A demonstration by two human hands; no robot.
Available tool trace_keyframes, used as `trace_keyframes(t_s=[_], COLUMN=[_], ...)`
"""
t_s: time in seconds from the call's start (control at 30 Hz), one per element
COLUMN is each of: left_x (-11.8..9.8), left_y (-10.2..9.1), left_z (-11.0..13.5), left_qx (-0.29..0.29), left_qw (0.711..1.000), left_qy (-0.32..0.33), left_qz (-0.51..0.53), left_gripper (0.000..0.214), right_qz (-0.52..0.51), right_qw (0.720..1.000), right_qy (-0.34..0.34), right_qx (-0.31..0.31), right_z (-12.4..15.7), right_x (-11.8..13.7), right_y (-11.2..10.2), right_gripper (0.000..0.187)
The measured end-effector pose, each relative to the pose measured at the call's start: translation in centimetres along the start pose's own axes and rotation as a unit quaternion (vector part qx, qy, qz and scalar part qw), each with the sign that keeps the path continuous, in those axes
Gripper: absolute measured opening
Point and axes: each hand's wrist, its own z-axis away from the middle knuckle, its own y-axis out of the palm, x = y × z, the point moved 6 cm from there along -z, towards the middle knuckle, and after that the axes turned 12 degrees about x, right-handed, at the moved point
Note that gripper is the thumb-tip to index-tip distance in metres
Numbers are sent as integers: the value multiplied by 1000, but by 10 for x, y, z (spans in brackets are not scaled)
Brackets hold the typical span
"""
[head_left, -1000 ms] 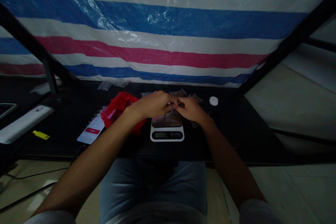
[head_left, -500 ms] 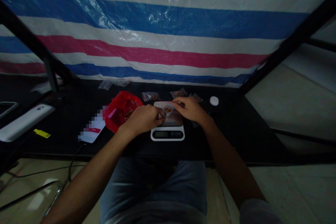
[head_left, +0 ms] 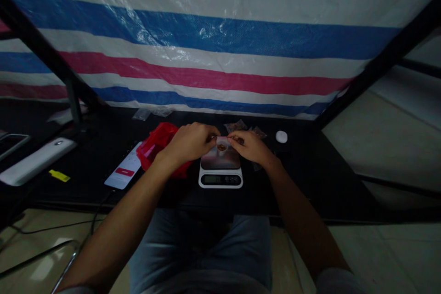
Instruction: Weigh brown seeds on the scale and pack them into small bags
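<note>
Left hand point(head_left: 190, 142) and right hand point(head_left: 249, 147) pinch something unclear over a cup point(head_left: 222, 148) on a kitchen scale point(head_left: 220, 180).

I read the striped tarpaulin point(head_left: 206, 32) as glossy woven plastic. The scale point(head_left: 220, 179) is smooth white plastic (its platform point(head_left: 220, 161) shines like glass), the red bag point(head_left: 155, 144) thin, crinkled film.

Left hand point(head_left: 190, 142) and right hand point(head_left: 250, 147) sit over the digital scale point(head_left: 220, 179), fingertips at a small cup point(head_left: 222, 147) on its platform. Red bag point(head_left: 159, 147) just left, phone point(head_left: 124, 171) beside it, packets point(head_left: 236, 126) behind.
</note>
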Motion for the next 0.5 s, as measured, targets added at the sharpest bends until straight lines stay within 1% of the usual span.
trace_keyframes(t_s=[0.1,0.2,0.27,0.3,0.37,0.5], left_x=[32,65,80,84,88,86], left_y=[3,20,33,38,45,49], left_z=[-5,-10,-13,-14,-16,-21], left_qx=[18,76,107,114,108,83], left_qw=[999,994,990,988,987,987], left_qy=[-44,-74,-88,-95,-113,-134], left_qz=[-9,-30,-38,-39,-40,-45], left_gripper=[34,33,31,31,33,36], right_qz=[3,11,15,14,10,11], right_qw=[1000,1000,1000,1000,1000,1000], right_qy=[0,3,7,9,11,12], right_qx=[-6,-6,-2,-1,0,2], right_z=[0,1,1,1,0,0], right_x=[0,2,2,2,1,0], right_y=[-2,-2,-2,-1,0,1], right_gripper=[19,18,18,18,18,19])
